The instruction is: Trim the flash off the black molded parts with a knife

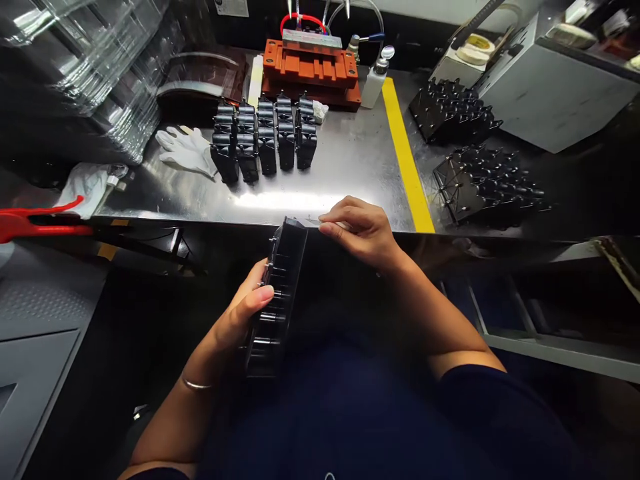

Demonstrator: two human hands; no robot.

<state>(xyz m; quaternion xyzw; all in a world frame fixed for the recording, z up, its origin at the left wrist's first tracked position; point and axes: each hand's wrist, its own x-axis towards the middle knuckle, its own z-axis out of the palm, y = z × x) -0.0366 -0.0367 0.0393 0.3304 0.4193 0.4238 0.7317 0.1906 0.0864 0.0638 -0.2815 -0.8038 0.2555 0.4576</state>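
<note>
A long black plastic molded part (285, 293), ribbed on its left side, is tilted upright in front of my body. My left hand (247, 303) is closed around its left side, the thumb on the ribs. Just right of the part's top end, my right hand (357, 227) is pinched on a small thin pale piece (313, 221), whose kind I cannot make out. Its tip points towards the part, and I cannot tell whether they touch. Beyond my hands, several black plastic parts (267, 137) stand in a row on the metal bench (345, 160).
An orange-brown fixture (310, 70) and a white pump bottle (376, 80) stand at the back. White gloves (185, 150) lie left. Right of the yellow tape (407, 157) are two groups of black parts (490, 187) and a grey box (555, 87). Red-handled pliers (40, 223) jut in from the left.
</note>
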